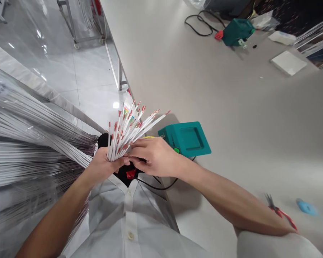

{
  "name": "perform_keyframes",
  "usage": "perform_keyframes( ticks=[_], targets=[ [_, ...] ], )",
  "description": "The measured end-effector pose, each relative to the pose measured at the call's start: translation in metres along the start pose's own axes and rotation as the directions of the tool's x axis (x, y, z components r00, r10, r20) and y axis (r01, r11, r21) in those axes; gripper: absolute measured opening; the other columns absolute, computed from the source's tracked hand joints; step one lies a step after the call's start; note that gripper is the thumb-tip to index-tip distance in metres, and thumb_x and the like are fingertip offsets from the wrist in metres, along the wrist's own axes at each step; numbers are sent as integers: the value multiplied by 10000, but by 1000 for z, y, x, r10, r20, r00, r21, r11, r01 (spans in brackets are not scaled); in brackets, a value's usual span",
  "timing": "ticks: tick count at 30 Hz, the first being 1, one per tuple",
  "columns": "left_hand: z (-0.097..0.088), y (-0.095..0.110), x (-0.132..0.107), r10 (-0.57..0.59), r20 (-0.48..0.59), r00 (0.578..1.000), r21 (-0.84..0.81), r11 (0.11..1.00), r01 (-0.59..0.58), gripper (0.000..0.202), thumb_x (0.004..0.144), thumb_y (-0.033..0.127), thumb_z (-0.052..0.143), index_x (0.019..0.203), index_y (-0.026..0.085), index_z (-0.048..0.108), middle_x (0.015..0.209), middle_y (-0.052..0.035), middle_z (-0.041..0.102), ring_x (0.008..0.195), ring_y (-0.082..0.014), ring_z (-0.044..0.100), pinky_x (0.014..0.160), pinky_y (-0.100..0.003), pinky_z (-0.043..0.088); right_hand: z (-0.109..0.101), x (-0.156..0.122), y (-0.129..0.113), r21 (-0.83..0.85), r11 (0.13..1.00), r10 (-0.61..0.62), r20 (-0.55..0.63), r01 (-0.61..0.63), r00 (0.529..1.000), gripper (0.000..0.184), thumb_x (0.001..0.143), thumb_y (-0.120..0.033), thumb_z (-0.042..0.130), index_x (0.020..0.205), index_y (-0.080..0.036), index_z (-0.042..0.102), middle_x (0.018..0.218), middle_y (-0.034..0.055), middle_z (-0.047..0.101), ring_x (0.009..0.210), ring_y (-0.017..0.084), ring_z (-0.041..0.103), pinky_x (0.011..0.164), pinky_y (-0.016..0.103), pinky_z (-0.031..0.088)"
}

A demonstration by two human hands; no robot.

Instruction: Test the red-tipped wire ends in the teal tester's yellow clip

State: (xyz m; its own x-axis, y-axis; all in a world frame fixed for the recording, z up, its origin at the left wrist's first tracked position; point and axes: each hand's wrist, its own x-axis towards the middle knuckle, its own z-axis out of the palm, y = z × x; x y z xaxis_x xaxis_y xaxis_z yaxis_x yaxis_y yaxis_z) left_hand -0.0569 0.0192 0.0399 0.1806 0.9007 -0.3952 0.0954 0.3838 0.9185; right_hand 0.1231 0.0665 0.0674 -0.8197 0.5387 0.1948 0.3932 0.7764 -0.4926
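My left hand [102, 166] is closed round a bundle of thin white cables with red ends [129, 130], which fan out up and to the right. My right hand [153, 156] is at the base of the fan, its fingers pinched on the cables just beside the left hand. Both hands are held over the table's near edge, close to my shirt. A teal box-shaped device [187, 138] sits on the table right behind my right hand.
Long bunches of white cables in clear wrap [29, 143] hang at the left. On the grey table [244, 118] lie a second teal device [237, 32] with black cord, white pads [288, 62], red-handled scissors [281, 212] and a blue item [307, 207].
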Motion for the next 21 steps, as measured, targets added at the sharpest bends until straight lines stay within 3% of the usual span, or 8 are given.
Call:
perform_keyframes(
  ticks=[3, 9, 14, 19, 21],
  targets=[
    [0, 1, 2, 0, -24, 1000, 6, 1000, 0, 168, 648, 296, 690, 634, 136, 640, 477, 27, 508, 407, -74, 429, 374, -190, 361, 0, 0, -2, -171, 980, -99, 2, 97, 995, 310, 889, -215, 378, 705, -191, 627, 726, 31, 590, 580, 120, 492, 509, 269, 338],
    [-1, -1, 5, 3, -13, 1000, 27, 1000, -3, 195, 668, 304, 672, 586, 136, 617, 429, 35, 459, 398, -76, 422, 365, -185, 357, 0, -1, -5, -370, 892, -245, 85, 259, 966, 341, 868, -88, 347, 670, -182, 607, 696, 37, 574, 547, 119, 432, 435, 292, 258],
    [0, 0, 5, -6, -10, 1000, 68, 998, 7, 258, 684, 316, 656, 517, 144, 562, 424, 34, 458, 392, -74, 424, 368, -187, 351, 4, 0, -2, -296, 902, -310, 61, 314, 949, 360, 840, -50, 341, 597, -187, 569, 649, 42, 557, 530, 127, 421, 402, 307, 247],
    [4, -2, 3, 26, -145, 989, 35, 999, -21, 200, 666, 316, 672, 621, 127, 626, 451, 28, 483, 409, -84, 440, 371, -195, 362, 17, -8, 4, -204, 951, -222, 69, 232, 973, 332, 869, -108, 330, 728, -213, 612, 763, 47, 620, 575, 130, 482, 419, 301, 307],
    [5, 0, 0, 32, -215, 976, 45, 999, -23, 179, 664, 302, 673, 666, 125, 649, 466, 26, 503, 427, -91, 459, 393, -201, 380, 22, -15, 5, -167, 971, -169, 20, 170, 985, 302, 877, -143, 351, 786, -230, 625, 833, 44, 641, 611, 131, 522, 442, 293, 353]
  ],
)
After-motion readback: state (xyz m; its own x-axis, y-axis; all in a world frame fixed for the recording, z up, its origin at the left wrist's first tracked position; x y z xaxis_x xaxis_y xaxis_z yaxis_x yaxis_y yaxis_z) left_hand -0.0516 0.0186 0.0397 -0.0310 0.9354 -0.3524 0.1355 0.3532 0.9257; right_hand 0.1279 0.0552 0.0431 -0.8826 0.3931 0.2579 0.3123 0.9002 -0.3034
